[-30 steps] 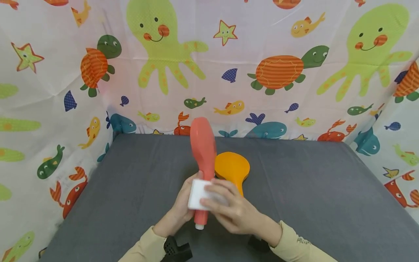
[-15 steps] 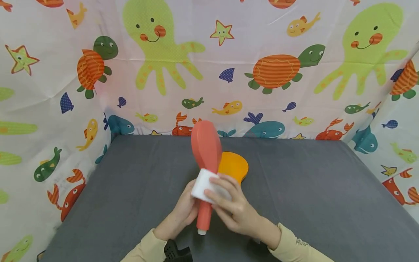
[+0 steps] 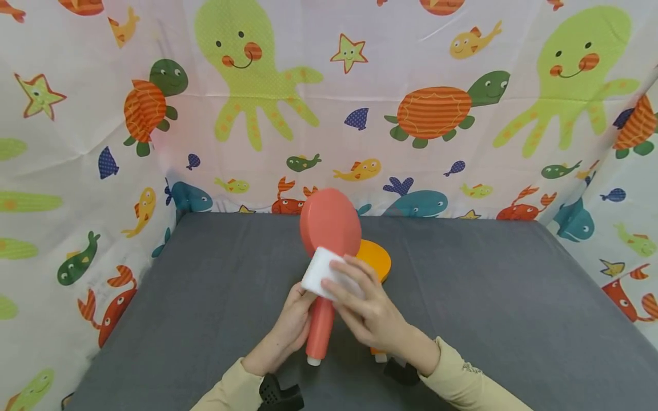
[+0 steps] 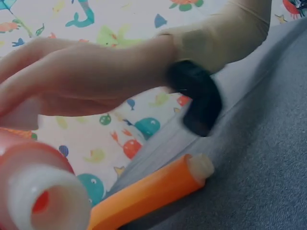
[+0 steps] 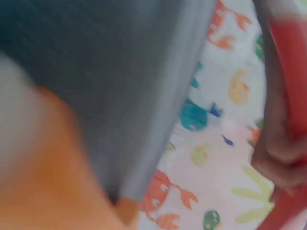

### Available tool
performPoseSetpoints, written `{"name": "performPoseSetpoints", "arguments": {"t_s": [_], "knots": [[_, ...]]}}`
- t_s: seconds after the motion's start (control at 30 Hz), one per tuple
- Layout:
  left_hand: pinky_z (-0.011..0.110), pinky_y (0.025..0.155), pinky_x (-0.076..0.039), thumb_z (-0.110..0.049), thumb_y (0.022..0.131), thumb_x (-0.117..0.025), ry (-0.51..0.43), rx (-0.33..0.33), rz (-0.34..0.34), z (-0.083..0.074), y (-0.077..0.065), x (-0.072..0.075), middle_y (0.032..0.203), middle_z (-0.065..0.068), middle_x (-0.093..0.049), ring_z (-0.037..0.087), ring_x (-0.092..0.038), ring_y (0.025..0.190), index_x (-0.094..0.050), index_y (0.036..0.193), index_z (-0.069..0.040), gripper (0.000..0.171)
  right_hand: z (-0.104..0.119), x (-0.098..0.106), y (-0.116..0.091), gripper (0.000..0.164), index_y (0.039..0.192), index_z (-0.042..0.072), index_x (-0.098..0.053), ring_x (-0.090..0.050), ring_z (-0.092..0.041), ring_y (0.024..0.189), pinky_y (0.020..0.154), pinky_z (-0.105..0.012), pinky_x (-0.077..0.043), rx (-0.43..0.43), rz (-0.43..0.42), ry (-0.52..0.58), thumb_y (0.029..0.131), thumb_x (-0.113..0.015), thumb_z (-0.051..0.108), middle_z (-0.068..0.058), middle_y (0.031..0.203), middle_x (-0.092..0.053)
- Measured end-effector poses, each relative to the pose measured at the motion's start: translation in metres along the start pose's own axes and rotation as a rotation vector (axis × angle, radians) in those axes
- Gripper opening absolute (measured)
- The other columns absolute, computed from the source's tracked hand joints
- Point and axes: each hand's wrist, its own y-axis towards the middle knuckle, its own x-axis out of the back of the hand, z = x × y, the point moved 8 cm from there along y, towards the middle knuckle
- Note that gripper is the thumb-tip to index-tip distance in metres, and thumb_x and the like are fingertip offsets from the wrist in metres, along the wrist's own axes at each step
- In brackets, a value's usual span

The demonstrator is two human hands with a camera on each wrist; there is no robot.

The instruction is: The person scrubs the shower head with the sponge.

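A coral-red handheld shower head (image 3: 331,220) is held up above the table, its round head at the top and handle slanting down. My left hand (image 3: 290,322) grips the handle from the left. My right hand (image 3: 372,311) pinches a white sponge block (image 3: 319,274) against the neck, hiding part of it. In the left wrist view, the hollow white end of the red handle (image 4: 62,201) faces the camera. The right wrist view shows left-hand fingers (image 5: 278,163) curled around the red handle. Behind the right hand lies an orange shower head (image 3: 376,260), partly covered.
The grey tabletop (image 3: 488,308) stretches to both sides of the hands. A white curtain (image 3: 360,80) printed with sea animals rises along the back and sides. A black wrist device (image 3: 280,394) sits by the left wrist, another (image 3: 402,371) by the right.
The red shower head has turned from edge-on so its round face shows broadly. The white sponge block has moved up the handle toward the head with my right hand.
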Motion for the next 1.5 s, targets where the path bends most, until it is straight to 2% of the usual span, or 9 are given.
{"name": "performPoseSetpoints", "arguments": {"t_s": [0.17, 0.3, 0.53, 0.67, 0.9, 1.1, 1.27, 1.4, 1.5], "knots": [[0.023, 0.073, -0.050, -0.014, 0.101, -0.039, 0.017, 0.037, -0.002, 0.006, 0.001, 0.000, 0.089, -0.001, -0.063, 0.010, -0.061, 0.079, -0.061, 0.102, -0.010, 0.022, -0.015, 0.006, 0.004, 0.037, 0.130, 0.009, -0.054, -0.033, -0.041, 0.123, 0.100, -0.042, -0.036, -0.128, -0.038, -0.005, 0.096, -0.051, 0.023, -0.020, 0.134, -0.042], [0.021, 0.073, -0.050, -0.017, 0.099, -0.044, -0.008, 0.000, -0.001, -0.004, 0.001, 0.001, 0.093, -0.003, -0.064, 0.007, -0.060, 0.082, -0.064, 0.104, -0.013, 0.021, 0.012, -0.007, -0.008, 0.032, 0.123, 0.004, -0.057, -0.036, -0.044, 0.120, 0.101, -0.046, -0.034, 0.013, 0.051, 0.001, 0.095, -0.051, 0.018, -0.023, 0.131, -0.044], [0.023, 0.075, -0.051, -0.011, 0.103, -0.026, -0.041, -0.083, 0.088, -0.015, 0.003, -0.002, 0.101, 0.004, -0.064, 0.013, -0.062, 0.080, -0.055, 0.118, -0.004, 0.033, 0.044, -0.024, -0.035, 0.035, 0.123, 0.008, -0.058, -0.038, -0.036, 0.124, 0.101, -0.044, -0.033, 0.240, 0.285, 0.048, 0.089, -0.060, 0.017, -0.017, 0.133, -0.046], [0.023, 0.075, -0.051, -0.015, 0.102, -0.037, -0.023, -0.071, 0.042, -0.010, 0.003, -0.001, 0.101, 0.002, -0.063, 0.010, -0.061, 0.084, -0.054, 0.118, -0.008, 0.025, 0.026, -0.012, -0.021, 0.031, 0.120, 0.005, -0.059, -0.040, -0.041, 0.120, 0.099, -0.047, -0.035, 0.214, 0.166, -0.020, 0.091, -0.057, 0.016, -0.021, 0.130, -0.048], [0.030, 0.078, -0.051, -0.008, 0.102, -0.031, -0.040, -0.014, 0.043, -0.001, 0.003, -0.006, 0.103, 0.008, -0.060, 0.018, -0.063, 0.082, -0.049, 0.119, -0.002, 0.026, -0.024, 0.010, 0.003, 0.037, 0.129, 0.008, -0.054, -0.034, -0.041, 0.123, 0.102, -0.043, -0.034, -0.104, -0.022, -0.052, 0.096, -0.050, 0.023, -0.020, 0.133, -0.043], [0.024, 0.076, -0.049, -0.019, 0.103, -0.029, -0.001, -0.023, 0.019, -0.007, 0.002, -0.002, 0.101, 0.000, -0.061, 0.011, -0.059, 0.084, -0.056, 0.116, -0.008, 0.032, 0.015, -0.004, -0.014, 0.030, 0.120, 0.003, -0.059, -0.039, -0.044, 0.118, 0.099, -0.047, -0.036, 0.145, 0.115, -0.011, 0.093, -0.052, 0.016, -0.024, 0.128, -0.047], [0.024, 0.077, -0.049, -0.021, 0.104, -0.023, 0.002, -0.005, 0.038, -0.008, 0.003, -0.001, 0.101, 0.004, -0.059, 0.013, -0.059, 0.080, -0.052, 0.119, 0.000, 0.039, 0.036, -0.016, -0.031, 0.032, 0.120, 0.006, -0.060, -0.040, -0.039, 0.122, 0.100, -0.046, -0.035, 0.304, 0.300, 0.041, 0.089, -0.059, 0.016, -0.019, 0.131, -0.048], [0.024, 0.076, -0.050, -0.023, 0.103, -0.032, 0.017, 0.009, 0.004, -0.003, 0.002, 0.000, 0.102, 0.002, -0.060, 0.011, -0.059, 0.084, -0.053, 0.119, -0.003, 0.034, 0.023, -0.009, -0.023, 0.032, 0.119, 0.005, -0.059, -0.041, -0.041, 0.120, 0.100, -0.047, -0.035, 0.267, 0.227, 0.013, 0.089, -0.057, 0.016, -0.021, 0.129, -0.048], [0.026, 0.078, -0.049, -0.024, 0.102, -0.036, 0.051, 0.033, -0.021, 0.002, 0.001, -0.001, 0.103, 0.002, -0.060, 0.012, -0.059, 0.086, -0.052, 0.119, -0.004, 0.031, -0.003, 0.002, -0.009, 0.033, 0.122, 0.005, -0.058, -0.039, -0.042, 0.120, 0.101, -0.046, -0.035, 0.091, 0.096, -0.047, 0.093, -0.052, 0.018, -0.023, 0.130, -0.046]]}}
